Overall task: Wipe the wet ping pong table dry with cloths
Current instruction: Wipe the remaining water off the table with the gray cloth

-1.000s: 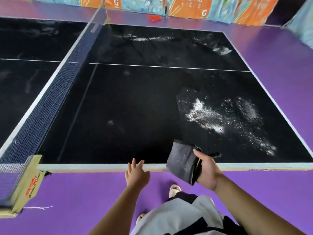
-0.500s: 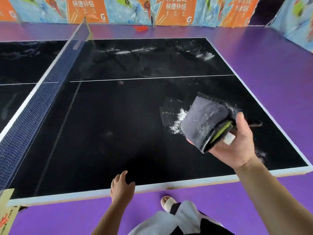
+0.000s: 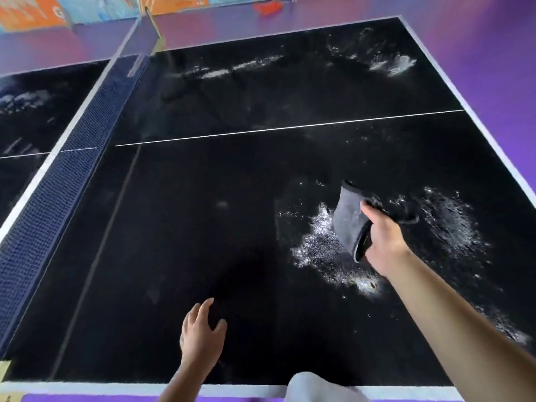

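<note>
Both hands reached farther over table [image 3: 203, 227]; right hand [image 3: 383, 236] grips cloth [image 3: 348, 219].

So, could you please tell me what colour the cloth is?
Dark grey, best seen in the head view, where the right hand grips the cloth.

Both arms are bare, with no sleeves showing. The left hand [image 3: 201, 340] and right hand [image 3: 383, 242] wear no gloves. A bit of pale cloth [image 3: 316, 387] at the bottom may be a shirt.

table [image 3: 232, 227] – black, white lines | cloth [image 3: 346, 219] – grey | floor [image 3: 493, 53] – purple
</note>
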`<act>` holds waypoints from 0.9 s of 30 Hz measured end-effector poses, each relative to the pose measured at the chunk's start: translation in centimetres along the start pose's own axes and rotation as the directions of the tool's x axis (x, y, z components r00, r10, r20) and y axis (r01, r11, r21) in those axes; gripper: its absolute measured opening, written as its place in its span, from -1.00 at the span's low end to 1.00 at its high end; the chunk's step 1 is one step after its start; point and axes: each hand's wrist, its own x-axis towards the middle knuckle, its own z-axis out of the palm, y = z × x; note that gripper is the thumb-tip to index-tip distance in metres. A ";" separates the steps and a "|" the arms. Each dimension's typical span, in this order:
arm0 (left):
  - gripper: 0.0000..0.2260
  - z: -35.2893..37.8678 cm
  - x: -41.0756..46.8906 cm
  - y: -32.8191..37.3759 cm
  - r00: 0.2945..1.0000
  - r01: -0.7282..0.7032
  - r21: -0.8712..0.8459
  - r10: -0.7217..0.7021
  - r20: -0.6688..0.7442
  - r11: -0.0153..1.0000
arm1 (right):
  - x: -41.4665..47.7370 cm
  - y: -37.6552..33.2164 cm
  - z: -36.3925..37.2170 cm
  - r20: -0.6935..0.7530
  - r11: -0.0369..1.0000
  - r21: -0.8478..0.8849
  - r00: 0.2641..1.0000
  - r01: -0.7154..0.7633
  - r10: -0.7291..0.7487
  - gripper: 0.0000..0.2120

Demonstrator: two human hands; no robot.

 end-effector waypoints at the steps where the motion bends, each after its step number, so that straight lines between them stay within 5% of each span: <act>1: -0.46 0.0 0.8 1.3 1.000 0.011 0.014 -0.011 0.009 1.000 | 2.3 -1.3 0.3 -0.059 0.980 -0.146 0.987 0.138 -0.148 -0.78; 2: -0.45 -0.1 1.6 2.5 1.000 0.023 0.028 -0.024 0.020 0.999 | 4.8 -2.3 0.2 -0.048 0.895 -0.347 0.948 0.281 -0.316 -0.77; 4: -0.42 -0.1 3.1 4.9 0.997 0.049 0.054 -0.052 0.049 0.997 | 10.4 -3.1 -0.4 0.149 0.540 -0.728 0.867 0.422 -0.476 -0.63; 6: -0.40 -0.1 4.7 7.2 0.993 0.079 0.081 -0.086 0.085 0.994 | 16.3 -2.1 -1.1 0.256 0.263 -0.898 0.904 0.354 -0.341 -0.52; 8: -0.37 0.0 6.5 9.1 0.986 0.117 0.117 -0.129 0.107 0.986 | 20.8 0.6 -0.7 0.196 0.012 -0.980 0.977 0.198 -0.084 -0.41; 10: -0.34 -0.3 8.3 10.9 0.978 0.153 0.129 -0.169 0.126 0.980 | 23.8 2.3 1.2 0.183 -0.200 -0.964 0.983 0.174 -0.026 -0.32; 14: -0.18 -0.5 11.7 13.0 0.946 0.261 0.057 -0.267 0.182 0.964 | 28.7 0.6 7.5 0.169 -0.189 -0.969 0.985 0.161 -0.022 -0.31; 19: 0.23 3.3 13.6 14.1 0.914 0.322 0.097 -0.336 0.227 0.942 | 36.3 -1.4 14.3 0.168 -0.233 -0.961 0.983 0.147 -0.074 -0.32; 27: 0.23 3.9 14.4 13.7 0.888 0.354 0.099 -0.367 0.278 0.930 | 42.1 -2.9 23.2 0.290 -0.337 -0.908 0.954 0.250 -0.076 -0.31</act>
